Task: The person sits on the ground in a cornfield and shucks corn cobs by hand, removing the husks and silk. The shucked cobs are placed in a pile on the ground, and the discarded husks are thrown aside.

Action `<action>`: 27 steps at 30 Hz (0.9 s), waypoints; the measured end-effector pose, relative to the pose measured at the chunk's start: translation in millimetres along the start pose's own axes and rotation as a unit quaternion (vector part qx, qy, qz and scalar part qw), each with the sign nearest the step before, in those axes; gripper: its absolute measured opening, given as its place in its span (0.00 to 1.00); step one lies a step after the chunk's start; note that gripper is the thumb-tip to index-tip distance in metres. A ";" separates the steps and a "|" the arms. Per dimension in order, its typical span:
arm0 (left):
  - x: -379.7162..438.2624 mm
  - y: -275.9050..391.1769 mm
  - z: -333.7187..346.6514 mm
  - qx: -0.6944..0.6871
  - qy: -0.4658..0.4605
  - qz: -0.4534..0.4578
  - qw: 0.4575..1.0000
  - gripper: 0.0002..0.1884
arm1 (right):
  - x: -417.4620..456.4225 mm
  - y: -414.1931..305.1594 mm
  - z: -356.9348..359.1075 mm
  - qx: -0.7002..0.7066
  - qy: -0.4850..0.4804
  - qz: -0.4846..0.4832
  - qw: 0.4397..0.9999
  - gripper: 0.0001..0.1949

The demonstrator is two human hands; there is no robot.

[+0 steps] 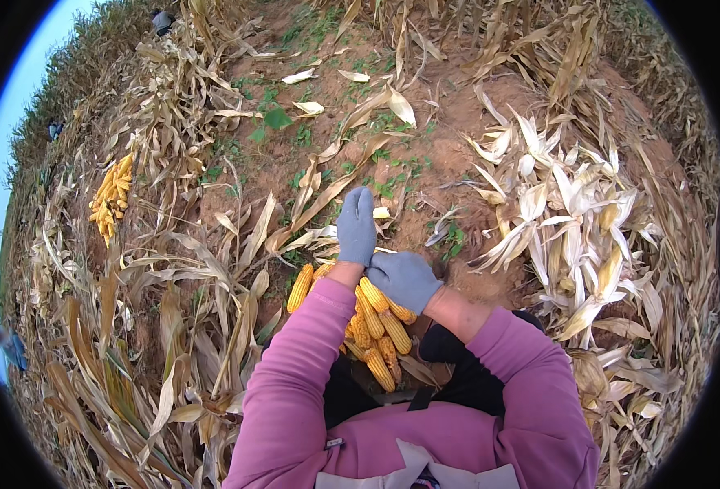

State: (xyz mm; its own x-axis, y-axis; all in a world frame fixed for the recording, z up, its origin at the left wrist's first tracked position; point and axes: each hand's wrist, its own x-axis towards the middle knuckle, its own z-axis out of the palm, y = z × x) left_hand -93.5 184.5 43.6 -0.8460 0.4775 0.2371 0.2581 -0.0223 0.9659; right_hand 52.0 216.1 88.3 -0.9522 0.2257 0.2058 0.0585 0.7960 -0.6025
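My left hand [357, 227], in a grey knit glove, reaches forward over the soil with its back towards me. My right hand [404, 280], gloved alike, is curled beside the left wrist, just above a heap of husked yellow corn ears [375, 324]. Both palms face away, so whatever the fingers hold is hidden. Pale strips of husk [320, 235] show left of my left hand, and a small cream-coloured piece [381, 213] appears at its right. One corn ear [300, 288] lies at the heap's left side, and my forearms partly cover the heap.
Stripped white husks [570, 214] form a large pile at right. Dry corn stalks and leaves [213, 275] cover the left ground. Farther left is another corn heap [112, 192]. Reddish soil [445, 147] with green weeds stretches ahead. Other people, including one person [12, 349], are distant at left.
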 end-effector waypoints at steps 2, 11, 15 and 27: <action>-1.0 -2.7 -0.7 -0.004 -0.002 -0.024 1.000 0.19 | 1.8 -9.1 -8.5 -0.027 -0.015 0.023 0.999 0.11; -3.2 14.1 1.5 -0.053 -0.023 -0.039 0.998 0.19 | 2.5 5.2 -9.2 -0.030 -0.014 -0.057 0.998 0.10; -2.6 18.1 -2.1 -0.131 -0.064 -0.085 0.986 0.20 | 2.7 2.8 -11.6 -0.015 -0.062 -0.111 0.992 0.10; -19.2 5.1 1.9 0.341 -0.489 0.039 0.802 0.20 | -6.7 24.2 -14.6 -0.006 -0.280 -0.094 0.955 0.15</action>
State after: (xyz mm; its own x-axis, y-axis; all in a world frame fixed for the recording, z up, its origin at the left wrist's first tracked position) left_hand -75.0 176.9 43.7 -0.1310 0.9661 -0.2226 0.7702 0.2405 0.5907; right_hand 64.2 242.1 83.6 -0.9573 -0.2544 -0.1372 -0.1289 0.8006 -0.5852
